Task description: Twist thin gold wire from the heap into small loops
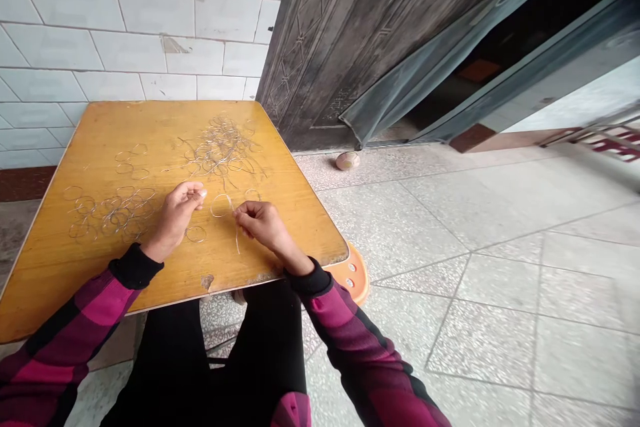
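Note:
Over the front half of the wooden table, my right hand (257,220) pinches a thin wire with a round loop (220,205). The loop points left, and a loose tail hangs below my fingers. To its left, my left hand (181,208) is closed, thumb against the fingers; whether anything fine is held there is too small to see. A tangled pile of wires (220,147) lies beyond my hands. Several looped wires (120,213) are heaped left of my left hand. A single ring of wire (195,234) rests near my left wrist.
The yellow table (165,273) has a chipped front edge and stands by a white tiled wall (155,13). An orange plastic stool (353,273) is under its right corner. A ball (347,161) lies on the floor by a dark carved door (340,33).

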The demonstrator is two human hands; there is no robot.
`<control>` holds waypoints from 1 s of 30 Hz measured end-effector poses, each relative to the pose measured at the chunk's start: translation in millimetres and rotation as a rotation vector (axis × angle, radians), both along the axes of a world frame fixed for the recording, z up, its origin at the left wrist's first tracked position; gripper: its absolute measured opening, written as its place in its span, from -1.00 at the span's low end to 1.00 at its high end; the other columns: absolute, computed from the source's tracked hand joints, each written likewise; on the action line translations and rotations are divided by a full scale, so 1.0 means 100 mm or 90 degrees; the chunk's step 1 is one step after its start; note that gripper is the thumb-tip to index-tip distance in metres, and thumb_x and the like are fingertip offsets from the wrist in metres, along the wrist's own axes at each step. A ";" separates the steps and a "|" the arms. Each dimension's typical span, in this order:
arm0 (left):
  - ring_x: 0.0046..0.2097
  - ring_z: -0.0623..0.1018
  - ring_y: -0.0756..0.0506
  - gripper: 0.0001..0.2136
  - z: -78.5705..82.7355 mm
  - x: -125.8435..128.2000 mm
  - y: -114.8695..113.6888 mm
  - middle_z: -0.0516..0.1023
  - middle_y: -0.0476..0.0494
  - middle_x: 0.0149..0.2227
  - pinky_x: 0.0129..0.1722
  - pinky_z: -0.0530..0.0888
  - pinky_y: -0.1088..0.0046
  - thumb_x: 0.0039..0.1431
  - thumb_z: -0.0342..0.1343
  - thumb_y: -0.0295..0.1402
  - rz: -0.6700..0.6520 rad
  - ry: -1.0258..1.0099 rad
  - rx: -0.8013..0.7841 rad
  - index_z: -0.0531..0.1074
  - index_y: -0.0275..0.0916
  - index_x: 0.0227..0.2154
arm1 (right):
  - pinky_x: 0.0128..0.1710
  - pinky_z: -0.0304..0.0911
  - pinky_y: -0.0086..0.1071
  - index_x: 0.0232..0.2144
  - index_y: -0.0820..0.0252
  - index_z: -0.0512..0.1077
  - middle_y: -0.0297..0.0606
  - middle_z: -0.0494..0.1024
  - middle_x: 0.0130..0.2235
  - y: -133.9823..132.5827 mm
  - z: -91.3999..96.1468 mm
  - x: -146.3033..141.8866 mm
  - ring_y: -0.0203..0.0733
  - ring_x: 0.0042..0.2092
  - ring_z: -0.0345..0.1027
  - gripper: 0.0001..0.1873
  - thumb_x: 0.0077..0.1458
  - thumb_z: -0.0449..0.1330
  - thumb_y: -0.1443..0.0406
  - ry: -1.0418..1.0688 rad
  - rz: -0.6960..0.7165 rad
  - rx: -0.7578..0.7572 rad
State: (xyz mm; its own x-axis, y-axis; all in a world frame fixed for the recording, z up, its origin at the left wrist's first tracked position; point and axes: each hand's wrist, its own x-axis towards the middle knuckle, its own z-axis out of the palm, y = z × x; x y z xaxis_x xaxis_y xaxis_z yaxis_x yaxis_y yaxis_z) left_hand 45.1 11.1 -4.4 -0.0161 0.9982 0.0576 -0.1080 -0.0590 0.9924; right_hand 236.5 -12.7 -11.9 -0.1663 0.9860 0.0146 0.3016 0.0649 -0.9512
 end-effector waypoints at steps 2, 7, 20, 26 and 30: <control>-0.41 0.40 0.03 -0.73 0.01 -0.02 0.01 0.43 0.00 -0.44 -0.35 0.37 0.48 -0.07 0.24 -0.23 0.007 0.003 -0.002 0.44 -0.28 -0.33 | -0.66 0.06 -0.51 -0.60 0.21 0.32 -0.43 0.33 -0.68 0.00 0.00 0.18 -0.42 -0.68 0.13 -0.76 0.00 0.14 0.19 -0.017 -0.030 -0.016; -0.43 0.40 0.04 -0.76 0.01 -0.06 0.03 0.43 0.01 -0.45 -0.35 0.35 0.47 -0.07 0.24 -0.25 0.000 0.024 0.015 0.46 -0.29 -0.36 | -0.68 0.02 -0.53 -0.63 0.22 0.33 -0.45 0.32 -0.71 0.03 -0.02 0.44 -0.44 -0.70 0.10 -0.80 -0.02 0.12 0.29 -0.088 -0.075 -0.037; -0.43 0.41 0.02 -0.77 -0.03 -0.12 0.04 0.43 0.02 -0.49 -0.35 0.34 0.45 -0.04 0.22 -0.26 0.000 0.098 0.049 0.47 -0.29 -0.35 | -0.49 0.18 -0.47 -0.58 0.24 0.43 -0.35 0.46 -0.64 0.06 0.00 0.49 -0.33 -0.58 0.33 -0.71 0.14 0.14 0.25 -0.373 -0.066 0.064; -0.41 0.43 0.00 -0.77 0.01 -0.17 0.05 0.46 0.00 -0.46 -0.33 0.37 0.44 -0.01 0.21 -0.26 0.023 0.125 0.080 0.47 -0.28 -0.31 | -0.11 0.32 -0.28 -0.17 0.22 0.54 -0.11 0.59 -0.14 -0.02 -0.04 0.67 -0.10 -0.12 0.45 -0.76 0.18 0.14 0.27 -0.438 0.004 0.300; -0.38 0.45 -0.02 -0.77 0.01 -0.19 0.04 0.48 -0.04 -0.41 -0.33 0.37 0.43 0.01 0.20 -0.25 0.020 0.160 0.099 0.46 -0.28 -0.30 | 0.16 0.08 0.16 0.20 0.05 0.30 -0.11 0.23 0.28 -0.09 -0.15 0.55 0.21 0.28 0.06 -0.45 0.19 0.15 0.08 -0.617 0.108 0.329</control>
